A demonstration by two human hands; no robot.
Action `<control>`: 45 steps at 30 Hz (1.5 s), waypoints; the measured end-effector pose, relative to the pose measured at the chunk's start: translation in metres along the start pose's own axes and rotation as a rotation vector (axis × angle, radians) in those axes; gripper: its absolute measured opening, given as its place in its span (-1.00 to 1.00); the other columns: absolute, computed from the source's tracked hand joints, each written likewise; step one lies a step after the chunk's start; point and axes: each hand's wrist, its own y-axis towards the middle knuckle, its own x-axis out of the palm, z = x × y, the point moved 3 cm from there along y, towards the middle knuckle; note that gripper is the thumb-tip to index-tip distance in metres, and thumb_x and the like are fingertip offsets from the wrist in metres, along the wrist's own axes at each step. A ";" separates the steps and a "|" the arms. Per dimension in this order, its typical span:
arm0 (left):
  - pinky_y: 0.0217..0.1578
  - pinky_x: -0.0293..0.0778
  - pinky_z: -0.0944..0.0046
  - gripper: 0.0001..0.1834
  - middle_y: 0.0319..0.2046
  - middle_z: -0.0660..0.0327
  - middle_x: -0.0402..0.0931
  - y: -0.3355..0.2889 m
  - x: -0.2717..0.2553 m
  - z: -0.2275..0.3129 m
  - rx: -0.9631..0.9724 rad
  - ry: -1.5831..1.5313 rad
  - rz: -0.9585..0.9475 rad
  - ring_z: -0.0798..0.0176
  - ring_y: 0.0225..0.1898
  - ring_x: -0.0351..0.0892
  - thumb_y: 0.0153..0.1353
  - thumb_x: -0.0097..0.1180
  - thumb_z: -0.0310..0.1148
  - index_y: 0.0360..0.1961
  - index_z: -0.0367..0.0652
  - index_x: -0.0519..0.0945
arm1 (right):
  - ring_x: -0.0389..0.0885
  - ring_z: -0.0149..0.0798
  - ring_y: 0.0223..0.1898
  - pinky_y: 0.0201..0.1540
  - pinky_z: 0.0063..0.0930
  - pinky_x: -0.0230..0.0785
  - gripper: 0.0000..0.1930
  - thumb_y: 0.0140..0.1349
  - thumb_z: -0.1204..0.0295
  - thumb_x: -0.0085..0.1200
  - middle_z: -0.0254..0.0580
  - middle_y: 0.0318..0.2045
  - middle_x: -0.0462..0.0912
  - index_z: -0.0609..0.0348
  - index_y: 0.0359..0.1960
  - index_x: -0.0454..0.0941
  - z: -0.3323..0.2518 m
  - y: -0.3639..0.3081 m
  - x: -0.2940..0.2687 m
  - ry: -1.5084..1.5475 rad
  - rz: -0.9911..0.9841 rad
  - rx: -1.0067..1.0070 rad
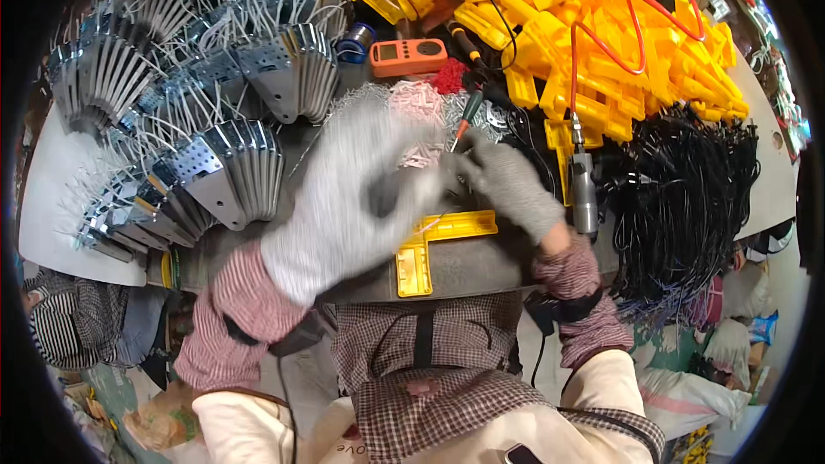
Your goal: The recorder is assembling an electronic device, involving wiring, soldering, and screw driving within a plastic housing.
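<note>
Yellow plastic housing [414, 270], open-faced and ribbed inside, lies in an L-shaped outline on the dark work surface [485, 268], on the near side of both gloved hands; one piece or two, cannot tell. Left hand [348, 172]: motion-blurred, grip not determinable. Right hand [511, 182]: fingers drawn together near the left's; anything between them is obscured. Beyond the hands: pink pieces [415, 101], partly covered by the left glove, then an orange meter [408, 58].

Free worktop [483, 265] beside yellow casing [414, 270]
</note>
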 end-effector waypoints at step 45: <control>0.34 0.26 -0.14 -0.31 0.14 -0.08 0.48 -0.114 0.089 -0.001 -0.049 0.442 -0.547 -0.07 0.19 0.45 0.22 0.17 0.11 0.07 -0.38 0.59 | 0.70 -0.10 -0.22 -0.25 -0.31 0.64 -0.61 0.26 0.42 0.11 -0.17 -0.07 0.55 -0.10 0.14 0.59 -0.026 -0.053 0.034 -0.097 -0.237 -0.537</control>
